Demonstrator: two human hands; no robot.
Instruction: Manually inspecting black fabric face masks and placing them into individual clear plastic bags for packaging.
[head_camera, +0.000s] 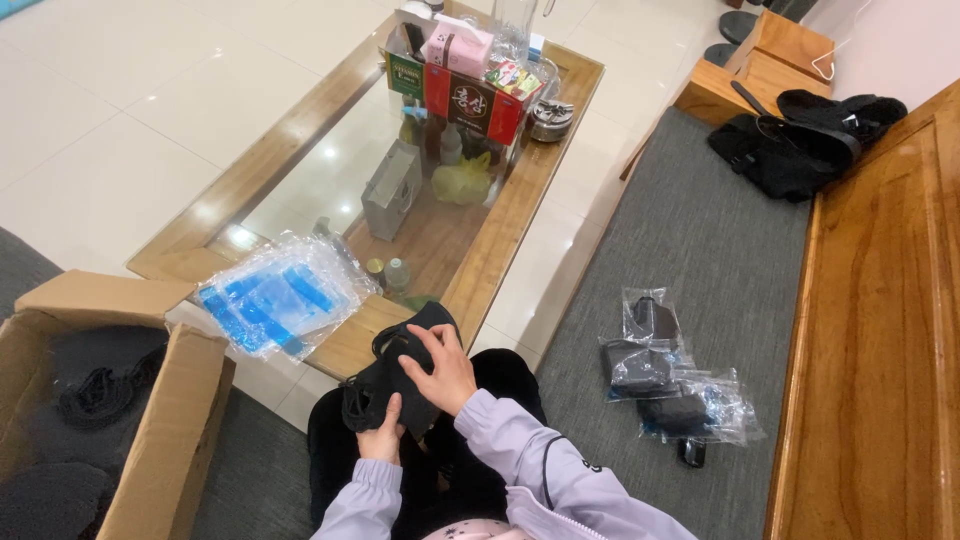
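Black garment (385, 385): folded, soft, held over the lap, just in front of the near corner of the coffee table (505, 215). Left hand (381, 437): under the lower edge, fingers closed on the fabric, thumb up against it. Right hand (440, 368): on top, fingers spread and bent, tips pressing the cloth.

Plastic bags (283, 293): clear with blue print, stacked flat on the table's near corner, just left of the garment. Table shelf under the glass: grey box (392, 190), yellow-green bag (463, 182), small bottles (397, 274). Far end of table: upright cartons (470, 95), red, green and pink, crowded together; contents cannot be told.

Cardboard box (150, 440): at left on the floor, flaps open, dark knitted items (95, 395) inside.

Grey mat (690, 240): at right. On it, packed bags (670, 380), clear, each holding a black item, lying touching in a loose cluster, well apart from the hands. Farther back on the mat, black clothing pile (800, 140) beside a wooden bench (880, 330).
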